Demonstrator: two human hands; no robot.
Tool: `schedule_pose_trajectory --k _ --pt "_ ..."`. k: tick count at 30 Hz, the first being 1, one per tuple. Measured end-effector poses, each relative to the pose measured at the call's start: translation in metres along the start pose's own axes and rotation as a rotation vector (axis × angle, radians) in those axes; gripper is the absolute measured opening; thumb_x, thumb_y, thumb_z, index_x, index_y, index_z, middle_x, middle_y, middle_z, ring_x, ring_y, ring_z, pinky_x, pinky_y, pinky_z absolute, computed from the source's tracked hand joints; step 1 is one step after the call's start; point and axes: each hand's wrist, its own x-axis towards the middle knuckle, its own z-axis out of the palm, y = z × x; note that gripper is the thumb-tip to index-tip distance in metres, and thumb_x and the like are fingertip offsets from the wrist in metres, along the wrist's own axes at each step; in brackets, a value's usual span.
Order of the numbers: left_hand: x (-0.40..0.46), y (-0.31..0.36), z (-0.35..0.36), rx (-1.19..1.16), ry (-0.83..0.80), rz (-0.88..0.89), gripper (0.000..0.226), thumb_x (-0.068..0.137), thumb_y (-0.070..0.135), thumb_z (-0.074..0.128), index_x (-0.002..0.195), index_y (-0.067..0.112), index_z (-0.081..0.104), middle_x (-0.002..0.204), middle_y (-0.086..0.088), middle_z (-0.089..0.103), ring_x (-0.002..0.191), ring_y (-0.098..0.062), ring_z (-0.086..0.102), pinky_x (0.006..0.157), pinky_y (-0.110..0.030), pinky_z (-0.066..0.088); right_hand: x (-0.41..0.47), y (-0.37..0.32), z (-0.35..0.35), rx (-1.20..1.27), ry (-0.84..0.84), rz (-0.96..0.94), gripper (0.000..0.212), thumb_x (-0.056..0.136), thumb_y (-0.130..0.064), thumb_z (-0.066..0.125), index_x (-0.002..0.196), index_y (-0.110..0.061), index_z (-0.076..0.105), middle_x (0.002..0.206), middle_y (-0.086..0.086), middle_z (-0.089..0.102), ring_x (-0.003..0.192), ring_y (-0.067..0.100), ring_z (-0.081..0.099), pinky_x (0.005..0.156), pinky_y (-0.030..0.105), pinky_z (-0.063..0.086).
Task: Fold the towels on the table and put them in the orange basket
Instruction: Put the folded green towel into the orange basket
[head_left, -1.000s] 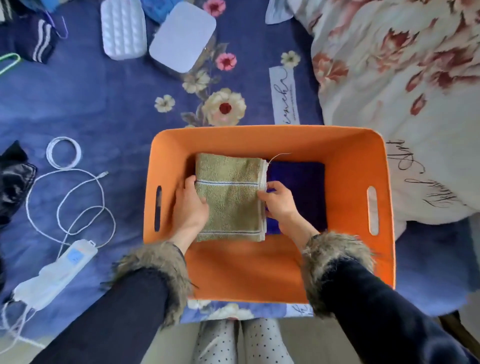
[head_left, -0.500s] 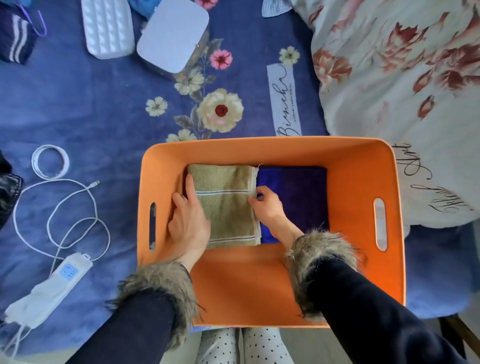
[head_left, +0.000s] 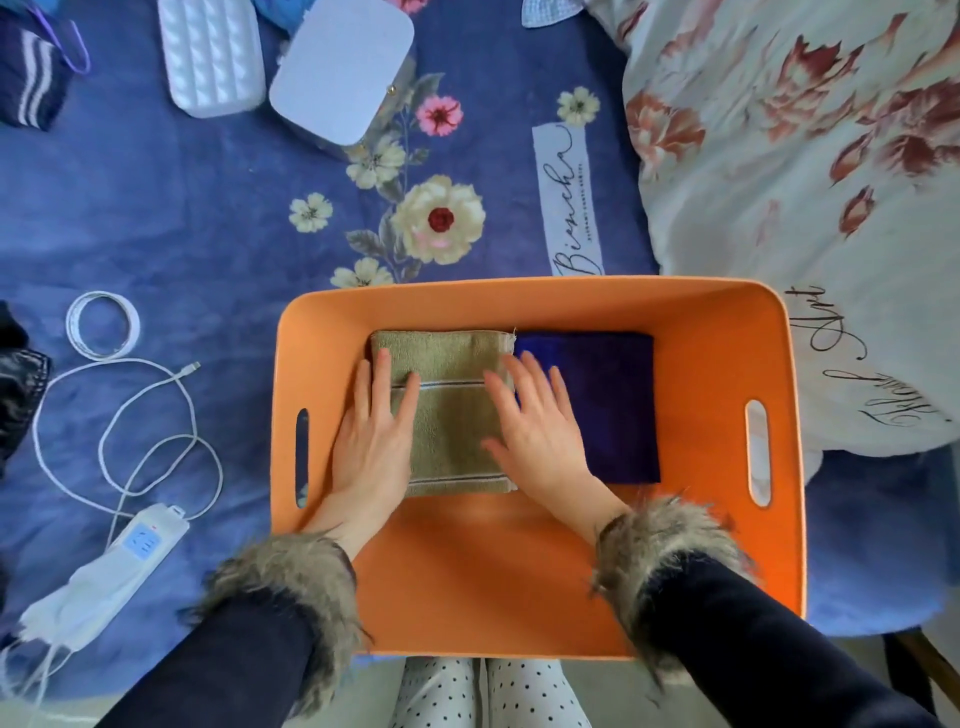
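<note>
Two fur-cuffed sleeves reach from the near edge into the orange basket (head_left: 717, 561), which sits on the counter under a blue floral cloth (head_left: 171, 218). The left hand (head_left: 371, 441) lies flat, fingers straight, on the left part of the folded olive towel (head_left: 452, 410), overlapping its left edge; the right hand (head_left: 535, 431) lies flat too, fingers spread and a little blurred, across the seam where the olive towel meets the folded dark blue towel (head_left: 602, 405) beside it. Neither grip is clenched: both are released and flat, pressing at most, not grasping anything. The olive towel lies under both palms, between them in its middle, against the far left of the basket floor, edge to edge with the blue one; the near half of the floor shows bare orange. As a judgement, these towels are light, soft and limp, with a nap that gives friction, so they will not slide or break but will sag and unfold if lifted by one corner; the safest hold would be along both side edges of the folded stack, or a flat pat to settle it. Beyond the basket lie a white box (head_left: 343, 67), a white ridged case (head_left: 213, 52), and at left a power strip (head_left: 104, 571) with its cable.
</note>
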Motion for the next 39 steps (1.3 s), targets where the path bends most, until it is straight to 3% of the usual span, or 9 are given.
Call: schedule_pose_trajectory --k 1,3,9,16,21,26,30,34,39 --pt "0.0 -0.002 0.002 0.04 -0.048 0.035 0.099 0.082 0.022 0.067 0.149 0.02 -0.006 0.151 -0.015 -0.029 0.142 -0.034 -0.019 0.117 -0.042 0.012 -0.001 0.002 0.002 -0.138 -0.089 -0.114 0.095 0.075 -0.042 0.07 0.148 -0.016 0.015 0.157 0.014 0.007 0.144 0.032 0.003 0.115 0.052 -0.001" --pt "0.004 -0.004 0.005 0.12 -0.142 0.056 0.122 0.074 0.048 0.071 0.143 0.022 -0.025 0.143 -0.015 -0.042 0.137 -0.031 -0.031 0.115 -0.042 -0.006 0.006 0.006 0.006 -0.311 -0.2 -0.218 0.116 0.071 -0.057 0.067 0.148 -0.019 -0.01 0.156 0.011 -0.016 0.143 0.028 -0.016 0.111 0.053 -0.015" --pt "0.03 -0.003 0.021 0.299 -0.254 -0.008 0.14 0.062 0.066 0.07 0.127 0.017 -0.043 0.139 -0.017 -0.045 0.138 -0.031 -0.03 0.111 -0.041 -0.017 0.041 0.031 0.014 -0.385 -0.27 -0.162 0.122 0.067 -0.072 0.059 0.145 -0.023 -0.02 0.153 0.004 -0.027 0.141 0.022 -0.025 0.11 0.053 -0.015" --pt "0.039 0.0 0.021 0.295 -0.314 -0.006 0.139 0.063 0.063 0.071 0.132 0.015 -0.04 0.146 -0.02 -0.037 0.139 -0.031 -0.026 0.113 -0.04 -0.014 0.045 0.031 0.02 -0.388 -0.29 -0.183 0.119 0.069 -0.074 0.054 0.144 -0.023 -0.022 0.152 0.004 -0.03 0.14 0.023 -0.027 0.111 0.054 -0.013" --pt "0.026 0.004 -0.013 -0.054 -0.37 -0.028 0.106 0.078 0.053 0.065 0.149 0.023 -0.008 0.155 -0.011 -0.021 0.144 -0.026 -0.012 0.117 -0.04 0.007 0.019 0.02 -0.011 -0.109 -0.269 -0.083 0.092 0.085 -0.056 0.053 0.148 -0.029 -0.008 0.157 0.005 -0.014 0.144 0.025 -0.013 0.114 0.053 -0.004" --pt "-0.017 0.026 -0.065 -0.348 -0.161 0.01 0.066 0.093 0.043 0.049 0.148 0.023 0.018 0.158 -0.001 0.009 0.143 -0.021 0.016 0.113 -0.039 0.024 -0.031 0.01 -0.072 0.01 -0.108 0.066 0.072 0.093 -0.047 0.045 0.15 -0.024 0.007 0.158 0.004 0.007 0.144 0.022 0.012 0.115 0.047 0.016" --pt "-0.056 0.051 -0.118 -0.389 0.018 0.118 0.056 0.096 0.04 0.043 0.146 0.026 0.024 0.155 0.005 0.018 0.138 -0.019 0.029 0.107 -0.037 0.032 -0.078 0.002 -0.134 0.083 0.109 0.184 0.067 0.092 -0.047 0.045 0.149 -0.024 0.017 0.155 0.003 0.021 0.139 0.024 0.026 0.111 0.044 0.025" --pt "-0.088 0.077 -0.17 -0.346 0.171 0.292 0.054 0.096 0.04 0.043 0.145 0.025 0.028 0.152 0.005 0.026 0.138 -0.015 0.027 0.109 -0.031 0.024 -0.137 0.001 -0.188 0.146 0.273 0.327 0.066 0.091 -0.042 0.051 0.148 -0.023 0.023 0.151 0.003 0.028 0.137 0.025 0.029 0.107 0.041 0.03" --pt "-0.119 0.121 -0.213 -0.177 0.311 0.605 0.054 0.094 0.039 0.046 0.143 0.02 0.035 0.15 -0.001 0.034 0.138 -0.018 0.03 0.113 -0.035 0.021 -0.227 -0.002 -0.225 0.062 0.428 0.513 0.063 0.092 -0.045 0.048 0.147 -0.027 0.024 0.15 0.001 0.031 0.137 0.022 0.03 0.108 0.038 0.026"
